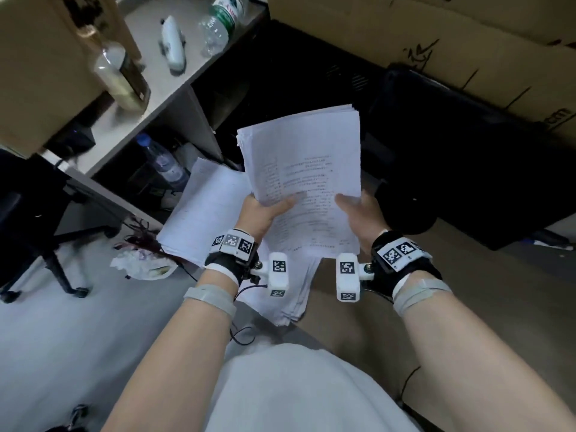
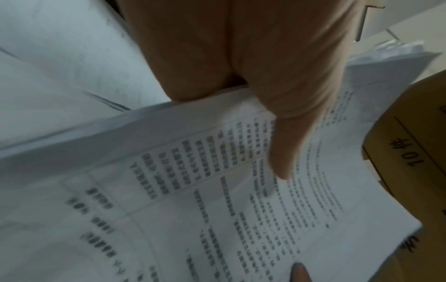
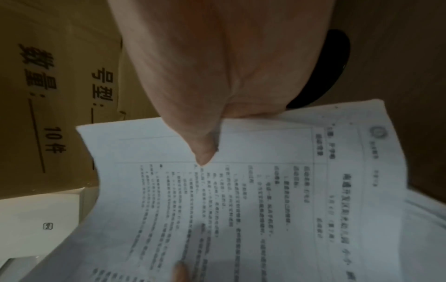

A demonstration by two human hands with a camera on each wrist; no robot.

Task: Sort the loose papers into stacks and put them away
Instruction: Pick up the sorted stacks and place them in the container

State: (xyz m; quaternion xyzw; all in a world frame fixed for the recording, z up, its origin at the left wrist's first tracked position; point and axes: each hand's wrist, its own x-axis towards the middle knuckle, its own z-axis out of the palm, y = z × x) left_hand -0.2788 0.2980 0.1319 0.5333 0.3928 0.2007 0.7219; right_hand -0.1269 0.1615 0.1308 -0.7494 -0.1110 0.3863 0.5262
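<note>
A thick sheaf of printed white papers (image 1: 307, 173) is held up in front of me by both hands. My left hand (image 1: 265, 210) grips its lower left edge, thumb lying on the top sheet (image 2: 217, 190). My right hand (image 1: 358, 210) grips the lower right edge, thumb pressed on the printed page (image 3: 277, 190). Below the sheaf, a second pile of papers (image 1: 202, 213) lies on the floor to the left, and a third fanned pile (image 1: 293, 294) lies under my wrists.
A grey desk (image 1: 162, 98) with plastic bottles (image 1: 221, 23) stands at upper left, a black office chair (image 1: 37, 213) at left. Cardboard boxes (image 1: 436, 35) stand behind. Crumpled tissue (image 1: 140, 263) lies on the floor. A black object (image 1: 452, 157) sits at right.
</note>
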